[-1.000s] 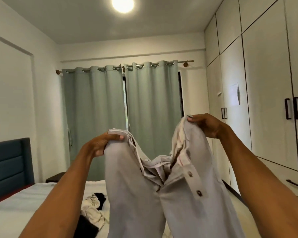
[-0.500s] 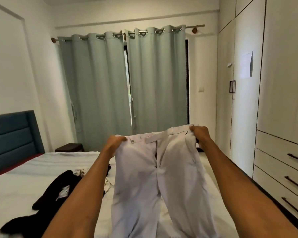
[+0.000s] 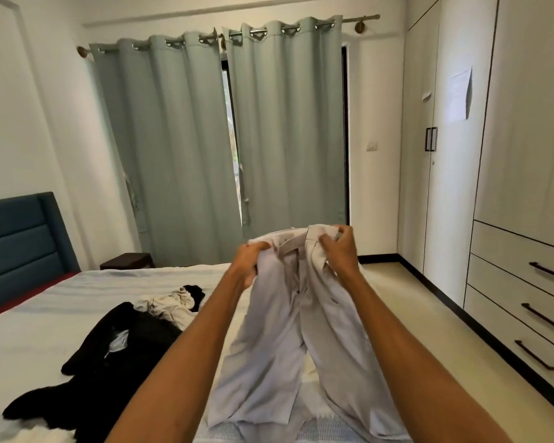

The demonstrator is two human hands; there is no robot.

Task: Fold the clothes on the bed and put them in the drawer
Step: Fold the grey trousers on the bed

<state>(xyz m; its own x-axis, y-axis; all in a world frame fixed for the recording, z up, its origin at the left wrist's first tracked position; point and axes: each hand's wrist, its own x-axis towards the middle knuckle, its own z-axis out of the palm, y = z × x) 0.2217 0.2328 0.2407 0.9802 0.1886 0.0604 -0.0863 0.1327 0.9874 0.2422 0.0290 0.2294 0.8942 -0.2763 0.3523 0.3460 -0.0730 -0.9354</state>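
Left hand: my left hand [image 3: 248, 263] grips the left end of the waistband of the trousers [image 3: 288, 340], fingers curled into the bunched cloth.
Right hand: my right hand [image 3: 339, 251] pinches the right end of the same waistband, thumb and fingers closed on a fold of fabric.
Hand spacing: the two hands sit near each other, with the fly of the trousers between them.
Trousers: light grey, held up by the waistband in front of me, above the bed [image 3: 45, 334]; the waistband is gathered and creased between my hands.
Trouser legs: both legs hang down and spread apart; their lower ends lie on the bed at the near edge.
Other clothes: a black garment [image 3: 109, 362] lies spread on the bed to the left of my left forearm; a crumpled cream garment [image 3: 170, 306] lies just beyond it, touching it.
Drawers: three drawers [image 3: 522, 311] with dark bar handles are stacked in the lower part of the wardrobe [image 3: 525, 123] on the right; all three are closed, well apart from the trousers.
Bed surround: a blue padded headboard [image 3: 20, 238] stands at the left; a dark bedside unit [image 3: 127, 261] sits beyond the far corner of the bed.
Background: grey-green curtains [image 3: 224, 139] hang on the far wall, parted by a narrow gap in the middle.
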